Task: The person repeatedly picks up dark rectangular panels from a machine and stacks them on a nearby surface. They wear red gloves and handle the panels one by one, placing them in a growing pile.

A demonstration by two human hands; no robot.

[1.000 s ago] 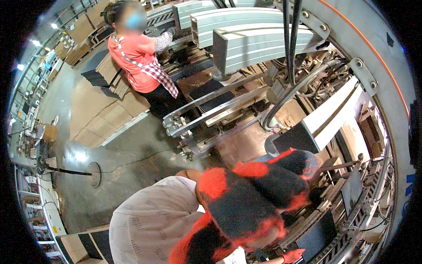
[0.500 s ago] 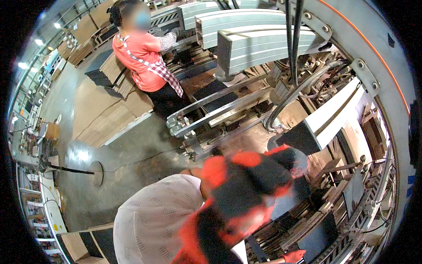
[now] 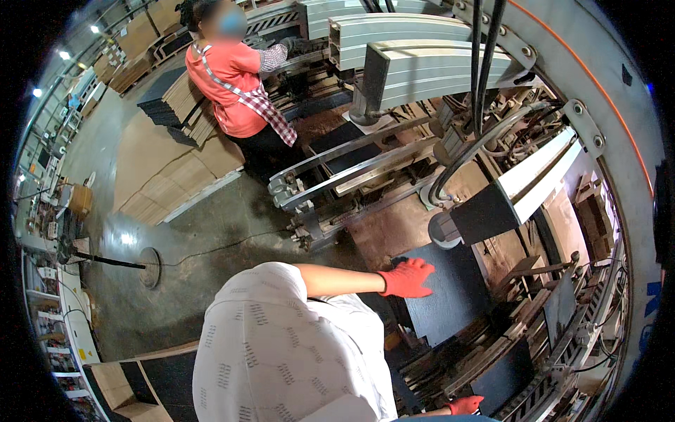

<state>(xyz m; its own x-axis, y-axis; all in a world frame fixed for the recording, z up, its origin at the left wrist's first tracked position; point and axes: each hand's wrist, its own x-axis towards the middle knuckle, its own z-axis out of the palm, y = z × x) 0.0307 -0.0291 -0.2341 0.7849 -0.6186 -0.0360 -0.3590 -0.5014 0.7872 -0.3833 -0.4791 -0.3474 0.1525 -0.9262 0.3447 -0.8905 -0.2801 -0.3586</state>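
My left hand (image 3: 408, 278), in a red glove, reaches out over the near-left part of a dark flat panel (image 3: 450, 299). Its fingers are spread, with nothing seen between them; whether they press on the panel I cannot tell. The panel lies on the machine bed. At the bottom edge my right hand (image 3: 464, 406), also red-gloved, is beside a second dark panel (image 3: 503, 376). Its fingers appear stretched out, though the hand is small and partly cut off by the frame. My white patterned shirt (image 3: 281, 344) fills the lower middle.
Metal beams with dark end caps (image 3: 485, 211) overhang the bed. Black cables (image 3: 485, 77) hang down near them. Two steel rails (image 3: 351, 158) jut leftward. A co-worker in an orange shirt (image 3: 228, 91) stands by stacked boards (image 3: 172, 116). A round-based stand (image 3: 149, 267) is on the floor.
My left arm has unfolded: a large red-and-black blur close to the camera is gone, and the left hand is out over the panel. My right hand has shifted slightly.
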